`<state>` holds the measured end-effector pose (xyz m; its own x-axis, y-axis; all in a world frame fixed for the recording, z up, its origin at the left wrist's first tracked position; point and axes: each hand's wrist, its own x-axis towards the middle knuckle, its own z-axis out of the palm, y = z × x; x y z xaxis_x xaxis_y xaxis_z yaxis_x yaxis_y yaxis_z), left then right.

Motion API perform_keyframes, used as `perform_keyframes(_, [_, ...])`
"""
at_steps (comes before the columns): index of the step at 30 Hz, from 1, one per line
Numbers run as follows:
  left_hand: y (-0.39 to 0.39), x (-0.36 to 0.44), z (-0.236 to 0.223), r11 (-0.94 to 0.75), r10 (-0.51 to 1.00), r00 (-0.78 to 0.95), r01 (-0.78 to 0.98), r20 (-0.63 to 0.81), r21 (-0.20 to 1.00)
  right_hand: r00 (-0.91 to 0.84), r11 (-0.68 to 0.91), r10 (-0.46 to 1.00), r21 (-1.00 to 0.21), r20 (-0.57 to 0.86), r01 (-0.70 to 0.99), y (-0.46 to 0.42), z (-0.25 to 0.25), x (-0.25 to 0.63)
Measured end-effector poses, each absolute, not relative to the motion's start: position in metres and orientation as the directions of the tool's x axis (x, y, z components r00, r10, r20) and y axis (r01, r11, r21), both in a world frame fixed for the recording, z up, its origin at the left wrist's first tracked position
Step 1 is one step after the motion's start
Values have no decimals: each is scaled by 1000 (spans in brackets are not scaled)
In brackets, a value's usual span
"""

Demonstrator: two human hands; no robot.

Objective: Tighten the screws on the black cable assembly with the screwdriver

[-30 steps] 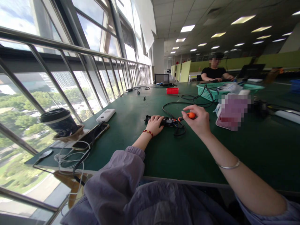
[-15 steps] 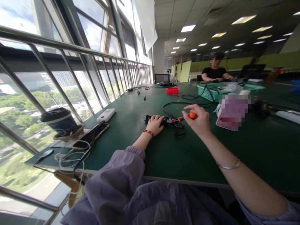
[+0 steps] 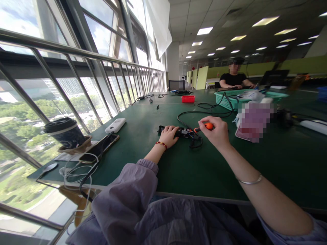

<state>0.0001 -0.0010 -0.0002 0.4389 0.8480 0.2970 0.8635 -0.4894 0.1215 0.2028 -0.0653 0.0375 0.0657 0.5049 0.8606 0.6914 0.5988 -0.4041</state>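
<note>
"On the green tabletop [image 3: 133, 146], from the head view, where's the black device [image 3: 184, 132]?"

"Near the middle, partly under the left hand [image 3: 168, 136], whose fingers are curled over its body. The right hand [image 3: 216, 132] pinches an orange-handled screwdriver [image 3: 208, 126], the shaft reaching towards the device."

"How would it handle?"

"Light and stiff, I'd judge, its casing maybe a little slippery. The thin wires [image 3: 196, 136] at its right end look soft, and likeliest to snag or tear."

"So hold it where?"

"By the solid body, where the left hand is, away from those wires."
</note>
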Motion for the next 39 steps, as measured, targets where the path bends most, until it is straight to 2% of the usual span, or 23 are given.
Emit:
perform_keyframes(8, [-2, 0, 1, -487, 851, 436, 864, 292, 127, 92, 644, 445, -390, 891, 658, -63, 36, 203])
perform_keyframes(16, [-2, 0, 0, -485, 851, 437, 866, 291, 120, 72, 580, 523, -417, 849, 700, -65, 38, 203])
perform_keyframes(23, [0, 1, -1, -488, 848, 438, 865, 299, 116, 80, 664, 461, -404, 884, 630, -64, 36, 202])
perform_keyframes(29, [1, 0, -2, -488, 846, 437, 865, 306, 113, 96, 560, 526, -429, 845, 709, -67, 38, 202])
perform_keyframes(35, [4, 3, -5, -489, 828, 419, 864, 373, 117, 67, 642, 470, -393, 880, 658, -66, 37, 202])
perform_keyframes(39, [8, 3, -7, -490, 823, 421, 866, 381, 99, -7, 607, 585, -433, 811, 667, -68, 39, 202])
